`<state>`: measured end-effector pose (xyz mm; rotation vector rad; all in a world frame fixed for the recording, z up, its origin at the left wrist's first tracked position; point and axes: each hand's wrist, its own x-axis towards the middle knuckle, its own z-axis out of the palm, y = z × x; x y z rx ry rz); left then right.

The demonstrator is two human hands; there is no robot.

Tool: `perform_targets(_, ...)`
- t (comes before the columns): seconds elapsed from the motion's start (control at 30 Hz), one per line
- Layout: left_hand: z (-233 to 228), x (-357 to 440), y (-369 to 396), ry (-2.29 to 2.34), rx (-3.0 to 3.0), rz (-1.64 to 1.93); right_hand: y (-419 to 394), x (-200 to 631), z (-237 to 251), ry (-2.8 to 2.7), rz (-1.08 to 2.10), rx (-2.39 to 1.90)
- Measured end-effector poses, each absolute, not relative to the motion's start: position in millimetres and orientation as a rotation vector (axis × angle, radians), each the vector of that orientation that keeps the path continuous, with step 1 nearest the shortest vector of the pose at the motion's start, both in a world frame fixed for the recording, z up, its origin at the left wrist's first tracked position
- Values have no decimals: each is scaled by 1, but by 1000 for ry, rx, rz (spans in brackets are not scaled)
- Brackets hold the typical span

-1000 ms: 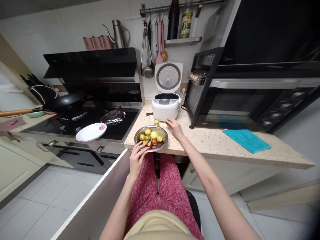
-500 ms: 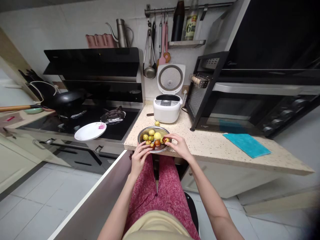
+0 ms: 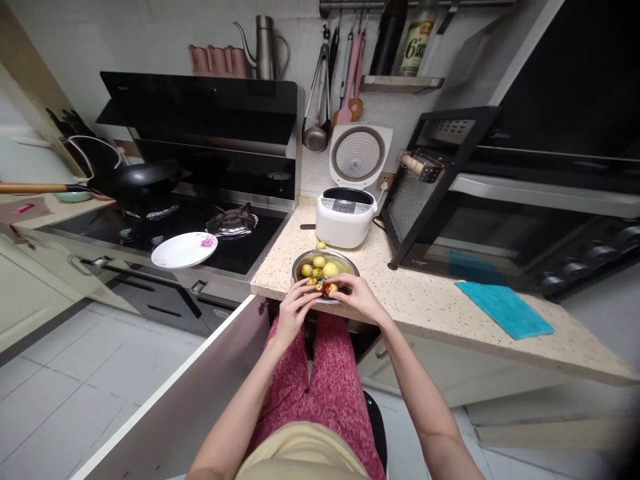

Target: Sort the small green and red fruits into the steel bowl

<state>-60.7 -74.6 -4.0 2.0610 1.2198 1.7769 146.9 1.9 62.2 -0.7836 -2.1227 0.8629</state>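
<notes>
A round metal bowl (image 3: 354, 264) stands at the counter's front edge, holding several yellow-green and red-brown fruits that look like fresh jujubes. Over its near left rim, my left hand (image 3: 295, 309) has its fingertips closed on a small brownish jujube (image 3: 319, 288). From the right, my right hand (image 3: 361, 299) pinches a red-and-yellow jujube (image 3: 332, 289) between thumb and fingers. Both hands' fingertips are close together inside the bowl, covering part of the fruit. Behind the bowl, a single yellow-green fruit (image 3: 321, 246) lies on the counter.
A white rice cooker (image 3: 345, 223) with its lid raised stands behind the bowl. Left are a white plate (image 3: 183, 251) at the stove's front edge and a black wok (image 3: 135, 179). A teal cloth (image 3: 505, 309) lies right. An open cabinet door (image 3: 190, 387) juts out beside my legs.
My right hand has moved left across the bowl with its jujube, nearer to my left hand. The camera view has shifted and tilted slightly.
</notes>
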Motion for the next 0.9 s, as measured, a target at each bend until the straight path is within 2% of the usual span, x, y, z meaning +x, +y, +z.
perform_targets(0.37,1,-59,-41,1052,2143,1649,35,171,57,-2155,1084,-945)
perform_targets(0.57,23,-96,21,1249,2095,1767,50,170,68,-2266,1128,-860)
perform_targets(0.73,35,-107,81,1195,2283,1594,74,165,91,-2355,919,-701)
perform_targets(0.9,30,-105,95,1123,2376,1363,100,160,94,-2312,810,-557)
